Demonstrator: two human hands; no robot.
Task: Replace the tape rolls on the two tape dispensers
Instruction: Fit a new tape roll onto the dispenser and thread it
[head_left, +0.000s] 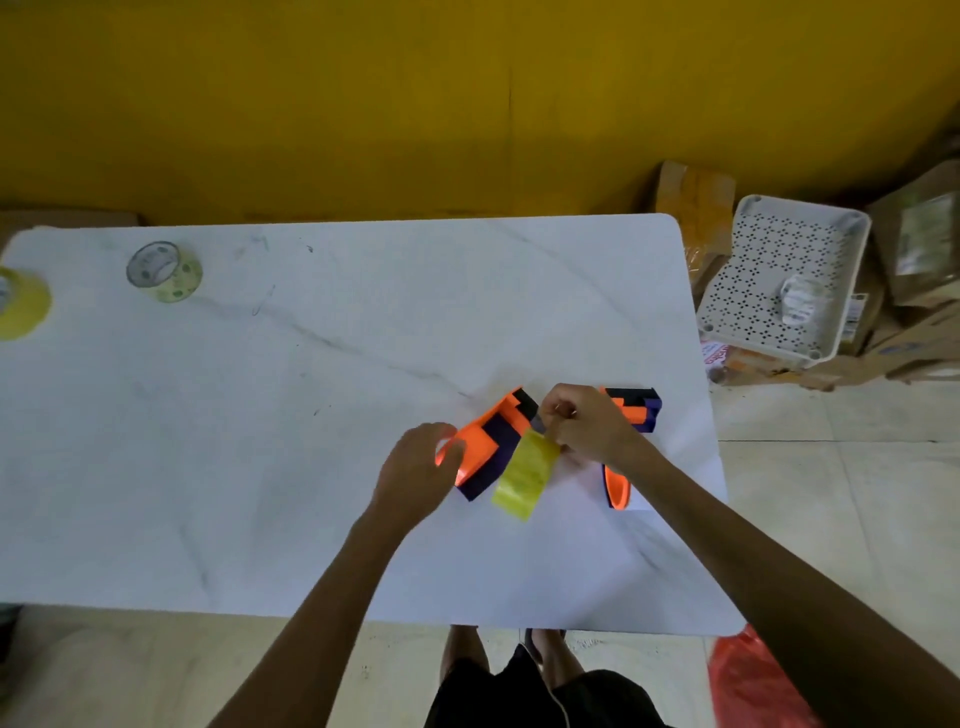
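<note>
An orange and dark-purple tape dispenser (491, 441) lies on the white table (291, 415), with a yellowish tape roll (525, 474) at its near side. My left hand (421, 470) rests against the dispenser's left end, fingers curled on it. My right hand (589, 421) pinches the tape end at the dispenser's head. A second orange and purple dispenser (631, 410) lies just right of my right hand, partly hidden by my wrist. Two spare rolls stand at the far left: a pale patterned roll (163, 271) and a yellow roll (23, 304).
A white perforated tray (753, 275) holding a clear roll (800, 299) sits on cardboard boxes (696, 208) beyond the table's right edge. A red bag (753, 680) lies on the floor at the lower right. A yellow wall stands behind the table.
</note>
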